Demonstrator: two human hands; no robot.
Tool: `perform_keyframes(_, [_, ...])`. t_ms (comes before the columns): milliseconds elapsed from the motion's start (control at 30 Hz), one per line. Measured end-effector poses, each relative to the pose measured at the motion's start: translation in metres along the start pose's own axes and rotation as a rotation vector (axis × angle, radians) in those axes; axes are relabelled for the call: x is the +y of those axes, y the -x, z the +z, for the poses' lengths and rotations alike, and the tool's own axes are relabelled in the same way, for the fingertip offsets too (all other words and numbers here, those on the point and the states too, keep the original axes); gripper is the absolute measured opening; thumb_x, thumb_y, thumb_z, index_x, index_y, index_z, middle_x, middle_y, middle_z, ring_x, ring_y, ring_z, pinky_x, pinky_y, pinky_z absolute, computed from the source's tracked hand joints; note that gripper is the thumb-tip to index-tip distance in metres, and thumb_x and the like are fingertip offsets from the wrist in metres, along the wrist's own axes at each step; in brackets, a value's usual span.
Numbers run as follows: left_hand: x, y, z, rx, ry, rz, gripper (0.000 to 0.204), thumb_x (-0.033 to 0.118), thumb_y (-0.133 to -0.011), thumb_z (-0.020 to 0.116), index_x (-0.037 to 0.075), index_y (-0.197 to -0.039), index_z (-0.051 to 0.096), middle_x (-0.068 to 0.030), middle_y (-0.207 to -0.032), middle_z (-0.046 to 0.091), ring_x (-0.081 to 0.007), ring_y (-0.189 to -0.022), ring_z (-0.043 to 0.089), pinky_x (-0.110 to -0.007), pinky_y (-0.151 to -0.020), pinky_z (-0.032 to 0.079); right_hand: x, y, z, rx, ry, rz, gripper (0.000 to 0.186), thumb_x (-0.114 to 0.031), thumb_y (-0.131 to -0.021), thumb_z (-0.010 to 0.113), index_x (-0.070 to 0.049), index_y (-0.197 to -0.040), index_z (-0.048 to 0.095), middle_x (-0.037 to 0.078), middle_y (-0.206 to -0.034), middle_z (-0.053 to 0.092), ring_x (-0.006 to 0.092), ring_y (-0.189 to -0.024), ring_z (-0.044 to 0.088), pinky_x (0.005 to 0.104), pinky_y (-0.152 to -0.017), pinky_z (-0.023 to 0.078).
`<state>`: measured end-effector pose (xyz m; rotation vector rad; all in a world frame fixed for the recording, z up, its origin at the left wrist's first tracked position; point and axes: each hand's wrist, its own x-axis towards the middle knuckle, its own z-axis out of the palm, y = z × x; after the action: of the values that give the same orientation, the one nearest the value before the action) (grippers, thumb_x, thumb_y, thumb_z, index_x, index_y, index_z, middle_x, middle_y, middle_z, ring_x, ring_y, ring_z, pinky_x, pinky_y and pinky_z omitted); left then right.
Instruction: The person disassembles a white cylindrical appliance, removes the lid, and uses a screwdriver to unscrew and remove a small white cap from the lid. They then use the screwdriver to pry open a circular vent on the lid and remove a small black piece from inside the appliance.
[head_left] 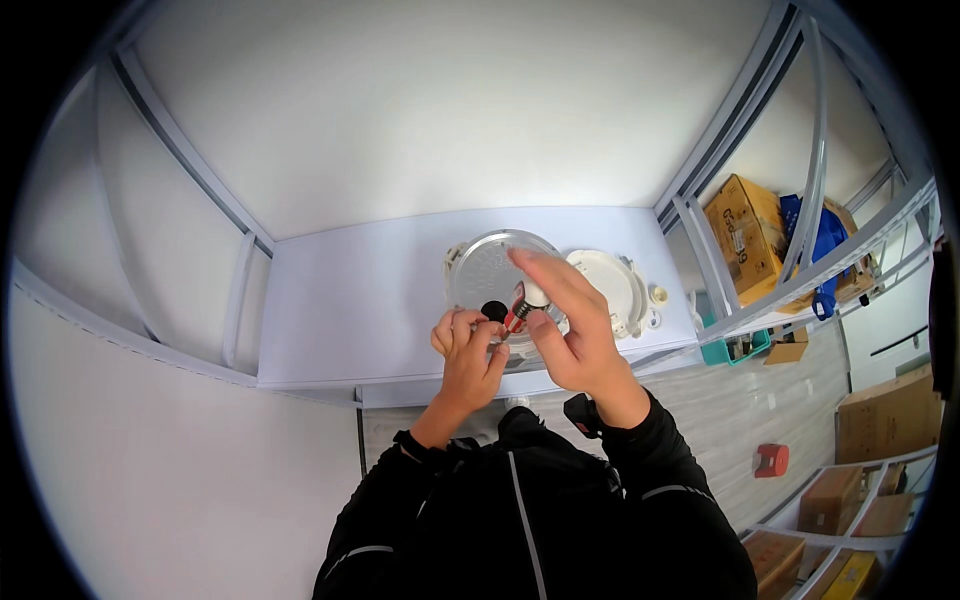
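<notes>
A small red-and-black bottle (517, 309) with a white cap hangs tilted over a round silver metal plate in a white housing (500, 243). My right hand (585, 340) is around the capped end, its thumb beside the cap and its upper finger reaching out past it. The lower right fingers are hidden. At the bottle's red lower end, my left hand (465, 358) has its fingers curled and its fingertips against it. A black round piece (493, 311) shows next to the left fingertips; whether it is held or lies on the plate is unclear.
A white round part (610, 285) lies right of the plate on the white table (340, 300), with a small yellowish ring (657, 294) beside it. Metal frame posts flank the table. At right are cardboard boxes (745, 235), a teal crate (718, 350) and a red stool (772, 460).
</notes>
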<state>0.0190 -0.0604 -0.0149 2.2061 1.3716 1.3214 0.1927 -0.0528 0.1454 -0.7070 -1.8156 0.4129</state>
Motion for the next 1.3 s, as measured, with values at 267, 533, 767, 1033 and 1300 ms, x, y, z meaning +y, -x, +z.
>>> perform_keyframes(267, [0.004,0.0,-0.002,0.015,0.0,-0.004,0.024,0.018,-0.089,0.072,0.013,-0.112,0.068,-0.0091,-0.13,0.053,-0.0409,-0.138,0.037,-0.055,-0.113,0.022,-0.006,0.003,0.005,-0.04,-0.024,0.104,0.052,-0.009,-0.092,0.077,-0.004,-0.143,0.066,0.017,-0.131,0.063,0.0329,-0.114,0.064,0.0398,-0.096,0.053])
perform_keyframes(533, [0.004,-0.001,0.0,0.004,-0.031,-0.002,0.026,0.016,-0.087,0.073,0.013,-0.112,0.069,-0.0075,-0.131,0.055,-0.0389,-0.137,0.037,-0.056,-0.113,0.022,-0.006,0.001,-0.003,-0.125,0.232,0.084,0.055,-0.004,-0.09,0.077,-0.005,-0.144,0.065,0.022,-0.139,0.064,0.0391,-0.117,0.068,0.0431,-0.101,0.054])
perform_keyframes(767, [0.003,0.0,0.001,0.029,-0.027,0.001,0.025,0.018,-0.087,0.073,0.012,-0.111,0.068,-0.0074,-0.13,0.056,-0.0375,-0.137,0.037,-0.055,-0.113,0.022,-0.007,-0.007,0.002,-0.095,0.195,-0.039,0.061,-0.002,-0.082,0.084,0.001,-0.14,0.065,0.02,-0.119,0.07,0.0297,-0.101,0.068,0.0368,-0.092,0.054])
perform_keyframes(1033, [0.006,-0.001,-0.002,0.027,-0.033,-0.003,0.024,0.019,-0.087,0.073,0.012,-0.11,0.068,-0.0074,-0.129,0.056,-0.0369,-0.138,0.038,-0.054,-0.112,0.022,-0.008,-0.006,0.01,0.036,0.0,0.055,0.053,-0.009,-0.086,0.085,-0.001,-0.135,0.069,0.014,-0.111,0.065,0.0275,-0.094,0.066,0.0363,-0.084,0.055])
perform_keyframes(1300, [0.006,-0.002,-0.002,0.027,-0.036,0.002,0.023,0.019,-0.087,0.073,0.012,-0.109,0.068,-0.0066,-0.13,0.056,-0.0366,-0.138,0.038,-0.054,-0.111,0.022,0.0,0.003,0.01,0.017,-0.043,0.104,0.05,0.001,-0.087,0.075,0.001,-0.136,0.066,0.018,-0.127,0.066,0.0304,-0.102,0.067,0.0365,-0.087,0.055])
